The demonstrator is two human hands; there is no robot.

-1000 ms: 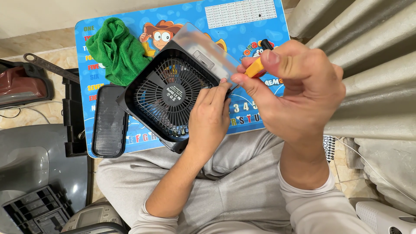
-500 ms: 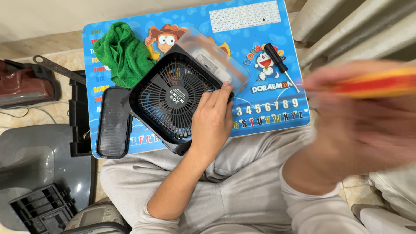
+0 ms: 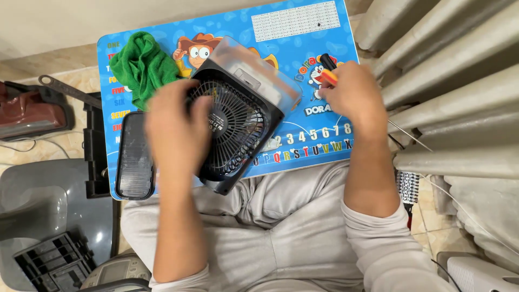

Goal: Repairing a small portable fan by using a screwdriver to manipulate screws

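The small black square plastic fan with a round grille (image 3: 235,127) lies tilted on the blue child's lap bench with cartoon pictures (image 3: 303,32), its lower corner past the near edge, over the person's lap. The left hand (image 3: 175,130) rests flat on the left part of the grille, fingers spread a little, pressing the housing. The right hand (image 3: 354,94) is closed around a screwdriver with an orange and black handle (image 3: 327,73), near the right edge of the bench. The fan looks light and stiff; I judge the thin grille ribs to be fragile and the smooth shell a little slippery, so the solid frame and corners are the safer place to hold it. At the back of the fan there is a clear plastic tank or cover (image 3: 254,73); whether something is inside it cannot be seen. A crumpled green cloth (image 3: 140,65) lies soft at the far left of the bench, and a flat black rectangular panel (image 3: 134,157) lies just beside the fan, on the left.
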